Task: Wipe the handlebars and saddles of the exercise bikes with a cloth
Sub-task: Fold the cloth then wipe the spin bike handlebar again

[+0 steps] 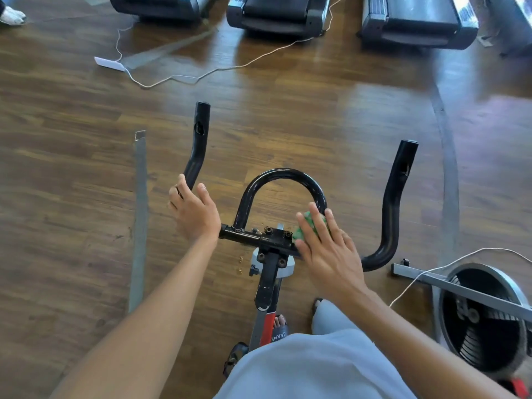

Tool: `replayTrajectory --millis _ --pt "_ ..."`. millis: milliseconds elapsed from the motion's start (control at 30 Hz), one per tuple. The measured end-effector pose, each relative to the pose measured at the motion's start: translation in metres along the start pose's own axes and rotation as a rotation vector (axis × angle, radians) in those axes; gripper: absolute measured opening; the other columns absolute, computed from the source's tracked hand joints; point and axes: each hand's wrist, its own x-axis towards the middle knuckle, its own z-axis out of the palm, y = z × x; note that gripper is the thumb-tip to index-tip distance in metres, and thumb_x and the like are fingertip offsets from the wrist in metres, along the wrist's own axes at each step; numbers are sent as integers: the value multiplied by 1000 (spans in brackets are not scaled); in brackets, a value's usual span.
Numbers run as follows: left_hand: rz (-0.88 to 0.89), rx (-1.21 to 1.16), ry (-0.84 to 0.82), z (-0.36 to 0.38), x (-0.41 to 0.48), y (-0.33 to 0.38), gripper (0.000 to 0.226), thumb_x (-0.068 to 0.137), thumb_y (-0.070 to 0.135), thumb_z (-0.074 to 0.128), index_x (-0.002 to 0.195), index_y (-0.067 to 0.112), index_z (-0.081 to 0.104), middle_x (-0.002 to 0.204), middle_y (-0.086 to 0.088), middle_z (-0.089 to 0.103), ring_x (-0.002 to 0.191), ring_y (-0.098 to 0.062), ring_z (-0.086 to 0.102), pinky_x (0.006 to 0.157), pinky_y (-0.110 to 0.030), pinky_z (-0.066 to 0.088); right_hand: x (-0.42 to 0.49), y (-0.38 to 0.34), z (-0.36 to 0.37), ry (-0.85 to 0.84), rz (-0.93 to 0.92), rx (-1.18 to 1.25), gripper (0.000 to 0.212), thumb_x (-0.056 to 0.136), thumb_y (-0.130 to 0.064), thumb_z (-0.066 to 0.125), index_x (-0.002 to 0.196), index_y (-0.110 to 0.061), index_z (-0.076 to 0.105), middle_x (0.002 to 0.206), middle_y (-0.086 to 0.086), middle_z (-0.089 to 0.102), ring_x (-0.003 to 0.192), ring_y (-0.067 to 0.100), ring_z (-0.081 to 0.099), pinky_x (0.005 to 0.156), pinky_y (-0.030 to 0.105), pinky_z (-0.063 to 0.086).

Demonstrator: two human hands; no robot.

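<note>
Head view: right hand (328, 249) flat, pressing green cloth (312, 226) onto handlebars (283, 175); left hand (194, 210) gripping bend; risks snagging cloth on clamp bolts (277, 232).

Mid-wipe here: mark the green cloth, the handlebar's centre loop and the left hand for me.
green cloth (308, 226), head view, on the bunched fabric showing past the fingertips.
centre loop (283, 173), head view, on the top of the black curved tube.
left hand (195, 211), head view, on the back of the hand.
</note>
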Motion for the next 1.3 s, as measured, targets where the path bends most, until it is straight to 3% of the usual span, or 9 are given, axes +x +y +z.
replayTrajectory --millis 300,400,467,600,733,867,1000,1133,1300 --pt "0 -28 23 2 0 0 50 105 37 35 151 18 34 152 -15 38 134 -34 39 100 -49 41 9 -2 4 -56 87 97 61 103 -50 6 152 -33 -25 162 -6 -33 153 24 -18 119 33 9" --pt "-9 -44 42 5 0 0 49 105 37 36 149 19 36 150 -14 41 132 -33 41 99 -49 44 57 -2 -8 -43 179 69 61 105 -52 10 156 -28 -14 165 -3 -20 154 24 -7 121 36 17" --pt "-16 -56 61 6 1 0 48 104 38 36 149 20 38 149 -12 43 131 -31 43 99 -47 44 100 -3 -15 -40 207 71 64 105 -55 17 160 -25 4 168 3 7 152 26 18 116 43 32" --pt "2 -106 91 7 0 -1 44 106 33 33 148 20 41 148 -9 46 130 -27 45 99 -40 42 156 -29 -14 -33 43 -67 56 104 -58 18 140 -23 45 138 1 55 122 25 54 105 46 35" --pt "-4 -187 115 9 0 -4 44 105 29 28 145 20 46 146 -8 50 125 -27 47 100 -40 41 134 -76 14 -85 -297 -80 45 105 -49 26 127 -18 51 129 4 50 130 27 39 119 46 10" --pt "-14 -255 157 10 1 -8 44 105 27 28 142 20 50 145 -5 51 126 -27 48 102 -34 35 110 -75 23 -103 -674 -46 43 106 -48 30 119 -22 62 119 -3 61 127 22 49 122 44 15" --pt "9 -299 158 11 1 -8 44 105 27 27 141 17 51 141 -3 55 126 -23 50 102 -31 35 148 -79 6 -126 -645 -190 45 105 -47 30 102 -24 69 103 -6 69 113 21 57 115 42 22" --pt "12 -307 185 10 1 -8 44 104 25 28 140 15 53 139 -3 57 127 -22 51 103 -32 39 162 -104 -2 -335 -898 -377 52 106 -41 22 88 -24 69 92 -8 72 93 18 61 98 38 37" --pt "-10 -278 194 13 2 -9 40 105 20 31 140 19 52 140 0 56 123 -19 51 93 -18 36 198 -109 -8 -507 -795 -449 55 105 -42 23 70 -18 59 72 -2 63 68 18 56 80 33 47"
